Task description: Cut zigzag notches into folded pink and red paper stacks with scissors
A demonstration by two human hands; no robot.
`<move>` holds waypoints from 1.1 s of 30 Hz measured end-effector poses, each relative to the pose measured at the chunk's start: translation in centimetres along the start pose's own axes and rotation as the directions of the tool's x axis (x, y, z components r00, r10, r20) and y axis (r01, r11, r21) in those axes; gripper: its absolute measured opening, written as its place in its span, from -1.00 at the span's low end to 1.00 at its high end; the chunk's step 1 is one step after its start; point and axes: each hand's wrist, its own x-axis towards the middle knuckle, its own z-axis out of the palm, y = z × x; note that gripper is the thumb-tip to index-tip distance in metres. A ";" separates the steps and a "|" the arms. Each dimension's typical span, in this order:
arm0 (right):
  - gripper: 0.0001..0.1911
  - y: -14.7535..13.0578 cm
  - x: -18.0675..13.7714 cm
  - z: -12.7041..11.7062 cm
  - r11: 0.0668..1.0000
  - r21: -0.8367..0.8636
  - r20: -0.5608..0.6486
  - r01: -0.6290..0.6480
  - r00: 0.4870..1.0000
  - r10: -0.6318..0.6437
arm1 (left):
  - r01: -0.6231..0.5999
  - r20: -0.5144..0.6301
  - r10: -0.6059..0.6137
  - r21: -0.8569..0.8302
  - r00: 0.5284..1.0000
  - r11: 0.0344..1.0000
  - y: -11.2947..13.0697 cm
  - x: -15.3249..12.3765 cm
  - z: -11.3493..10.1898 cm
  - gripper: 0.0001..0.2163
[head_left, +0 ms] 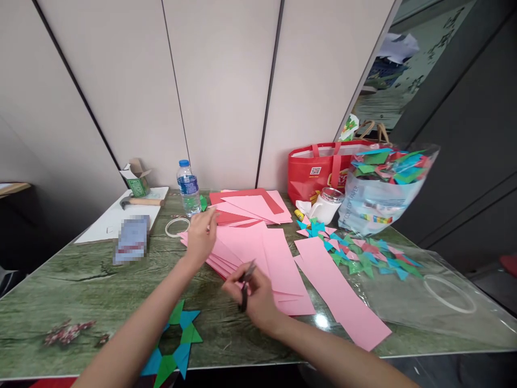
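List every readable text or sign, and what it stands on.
"COPY PAPER": translucent pale plastic bag.
QR code: red shopping bag; its yellow logo is partly hidden.
Too small: label on blue-capped clear plastic bottle.
Too small: print on green cardboard box.
Pixelated, unreadable: blue rectangular item.

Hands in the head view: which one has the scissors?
The right hand: it holds the black-handled scissors. The left hand, over the pink paper, has none.

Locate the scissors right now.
In the head view, the scissors are at lower centre, held in the right hand by the stacked pink sheets.
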 end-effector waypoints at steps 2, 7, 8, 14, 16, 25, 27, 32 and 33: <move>-0.85 -0.7 0.9 -1.3 0.987 0.161 -0.249 -0.026 0.966 0.066 | -0.101 0.057 0.102 -0.021 0.993 0.995 1.6 -1.1 1.7 -0.70; -0.83 -1.3 3.6 -5.6 0.991 0.118 -0.487 0.067 0.874 -0.002 | -0.313 0.196 0.335 -0.135 0.922 0.940 3.7 -4.6 3.9 -0.67; -0.83 -1.1 4.0 -6.4 0.992 0.098 -0.509 0.075 0.861 -0.015 | -0.322 0.198 0.346 -0.145 0.917 0.936 3.6 -5.1 4.0 -0.65; -0.85 1.3 4.9 -8.8 0.993 -0.088 -0.477 -0.080 0.878 0.029 | -0.232 0.156 0.253 -0.141 0.955 0.962 3.0 -6.3 3.8 -0.65; -0.84 2.1 5.0 -8.9 0.982 -0.140 -0.414 -0.128 0.908 0.060 | -0.170 0.146 0.190 -0.135 0.971 0.976 3.2 -6.3 3.7 -0.67; -0.75 4.0 4.6 -8.3 0.826 -0.477 -0.250 -0.299 0.948 0.199 | 0.098 0.097 -0.095 -0.027 0.991 0.995 2.4 -5.8 3.5 -0.75; -0.75 4.6 4.7 -8.1 0.832 -0.458 -0.272 -0.312 0.941 0.203 | 0.052 0.123 -0.049 -0.023 0.991 0.998 2.3 -6.0 3.6 -0.76; -0.78 5.5 5.1 -8.1 0.881 -0.345 -0.288 -0.325 0.930 0.230 | -0.038 0.169 0.045 -0.040 0.985 0.998 2.2 -6.0 3.6 -0.76; -0.79 5.5 5.2 -8.2 0.893 -0.309 -0.286 -0.327 0.927 0.241 | -0.042 0.175 0.049 -0.044 0.983 0.998 2.2 -5.8 3.5 -0.76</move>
